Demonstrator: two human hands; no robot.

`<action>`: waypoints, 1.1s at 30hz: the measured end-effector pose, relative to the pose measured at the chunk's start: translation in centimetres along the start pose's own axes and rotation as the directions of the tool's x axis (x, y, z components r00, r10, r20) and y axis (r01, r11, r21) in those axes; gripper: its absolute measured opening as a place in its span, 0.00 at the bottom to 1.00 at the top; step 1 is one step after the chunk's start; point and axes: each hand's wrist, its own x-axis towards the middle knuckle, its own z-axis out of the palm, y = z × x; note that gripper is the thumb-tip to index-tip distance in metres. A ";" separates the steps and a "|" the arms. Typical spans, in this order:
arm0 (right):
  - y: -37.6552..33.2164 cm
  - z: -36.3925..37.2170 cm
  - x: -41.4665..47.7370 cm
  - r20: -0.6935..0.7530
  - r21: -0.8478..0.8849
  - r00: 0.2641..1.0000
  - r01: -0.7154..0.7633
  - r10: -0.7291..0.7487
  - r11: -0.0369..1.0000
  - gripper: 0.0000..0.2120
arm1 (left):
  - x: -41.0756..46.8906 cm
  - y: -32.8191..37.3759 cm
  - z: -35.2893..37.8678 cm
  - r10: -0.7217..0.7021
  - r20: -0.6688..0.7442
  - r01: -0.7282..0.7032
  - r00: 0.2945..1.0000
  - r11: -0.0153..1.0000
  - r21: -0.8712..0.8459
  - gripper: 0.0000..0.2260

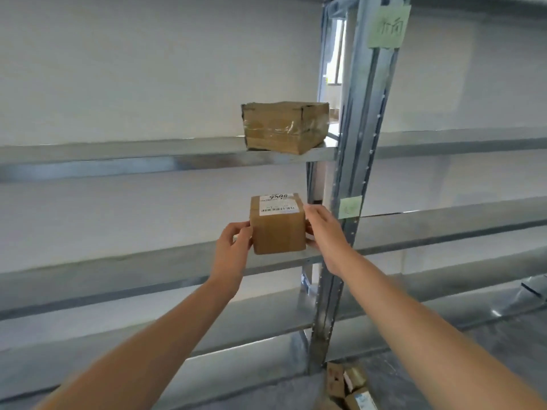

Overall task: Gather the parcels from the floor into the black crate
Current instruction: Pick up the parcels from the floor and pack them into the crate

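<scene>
Left hand (pixel 233 244) and right hand (pixel 324 232) grip a small box (pixel 278 232) by its two sides, just left of the post (pixel 349 173). The box is at the front edge of a shelf (pixel 118 270); resting or lifted, cannot tell. Loose parcels (pixel 346 386) lie on the floor at the post's foot, cut off by the frame. A green note (pixel 350 207) is on the post beside the box and a second note (pixel 387 25) is high up, writing unreadable. A taped box (pixel 284 128) overhangs the upper shelf (pixel 118 155) left of the post. Small box: plain brown card, white label (pixel 277 205) with barcode and scrawl, blurred.
</scene>
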 end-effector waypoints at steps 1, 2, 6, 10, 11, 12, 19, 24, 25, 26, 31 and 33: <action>-0.4 2.4 -0.2 0.057 -0.007 0.998 -0.014 0.014 1.000 0.11 | 0.1 0.2 -2.6 -0.005 -0.048 0.005 0.999 1.000 -0.005 0.07; -0.8 5.1 -0.5 0.116 -0.010 0.993 -0.025 0.026 1.000 0.11 | 0.0 0.3 -5.4 -0.008 -0.092 0.008 0.996 1.000 -0.003 0.07; -2.2 16.4 -2.9 0.311 -0.001 0.949 -0.060 0.058 0.998 0.09 | -1.2 1.1 -17.7 0.011 -0.239 -0.003 0.971 0.999 0.034 0.07; -2.8 28.5 -6.5 0.489 -0.028 0.870 -0.066 0.072 0.997 0.11 | -4.5 1.8 -30.2 0.027 -0.332 -0.008 0.943 0.998 0.057 0.09; -2.9 31.4 -7.6 0.536 -0.034 0.841 -0.071 0.078 0.997 0.14 | -5.6 2.0 -33.3 0.041 -0.358 -0.021 0.933 0.998 0.061 0.09; -2.9 34.3 -9.0 0.588 -0.031 0.804 -0.086 0.088 0.996 0.18 | -6.8 2.1 -36.2 0.056 -0.374 -0.034 0.926 0.997 0.065 0.10; -2.5 51.6 -19.6 0.821 0.004 0.544 -0.308 0.173 0.951 0.11 | -15.7 1.8 -53.6 0.045 -0.458 0.059 0.888 0.976 0.211 0.37; -1.0 60.9 -26.4 0.881 -0.065 0.458 -0.125 0.116 0.990 0.19 | -19.8 -0.5 -61.2 -0.023 -0.666 0.208 0.745 0.957 0.201 0.50; -0.6 62.4 -27.2 0.893 -0.076 0.436 -0.102 0.113 0.992 0.20 | -20.4 -1.0 -62.7 -0.031 -0.705 0.231 0.708 0.954 0.190 0.52; -0.2 63.9 -27.8 0.901 -0.093 0.418 -0.078 0.117 0.993 0.20 | -20.9 -1.4 -64.0 -0.036 -0.731 0.250 0.681 0.950 0.186 0.53; 1.6 71.0 -28.6 0.918 -0.184 0.341 -0.082 0.201 0.980 0.24 | -21.6 -2.6 -70.3 -0.039 -0.721 0.302 0.692 0.923 0.240 0.54; 2.4 74.3 -28.8 0.910 -0.222 0.333 -0.114 0.248 0.968 0.25 | -21.2 -3.3 -73.0 -0.045 -0.717 0.329 0.696 0.907 0.263 0.53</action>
